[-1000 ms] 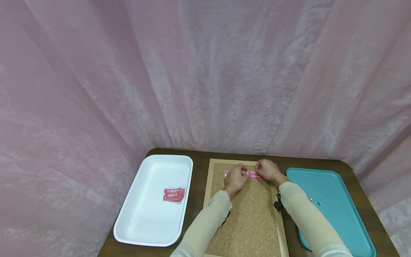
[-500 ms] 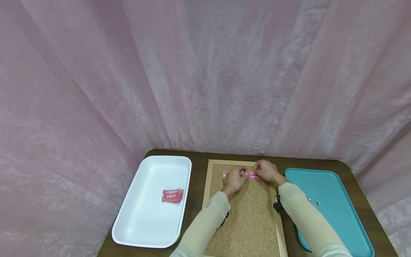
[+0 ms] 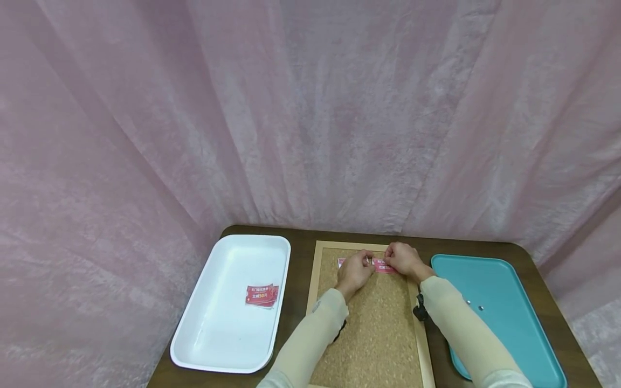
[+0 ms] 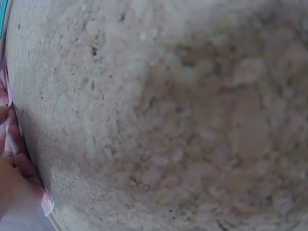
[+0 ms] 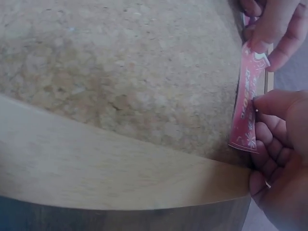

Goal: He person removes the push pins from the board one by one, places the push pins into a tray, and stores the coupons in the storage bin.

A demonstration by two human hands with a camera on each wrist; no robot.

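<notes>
Step in hand, as judged: a red coupon (image 3: 383,264) is being fixed at the top edge of the cork board (image 3: 378,328). The coupon is lain flat on the cork, close to the far frame rail, between both hands. The left hand (image 3: 356,269) is set on the coupon's left part, fingers curled over it; the slip is pinched or pressed there, which of the two cannot be told. The right hand (image 3: 404,258) is curled at the coupon's right end; in the right wrist view the thumb tip is pressed against the slip (image 5: 245,113) and something small and pale shows at it, likely a pin head, too small to confirm.

Next move, as judged: firm downward pressure through the right thumb is called for, with the slip kept steady by the left hand so it is not skewed.

Elsewhere: a white tray (image 3: 233,353) is placed left of the board with more red coupons (image 3: 262,295) in it. A teal tray (image 3: 514,334) is placed right of the board, with two small pins (image 3: 474,305) in it. All are carried on the dark bench (image 3: 301,237), with a pink curtain (image 3: 310,108) behind.
</notes>
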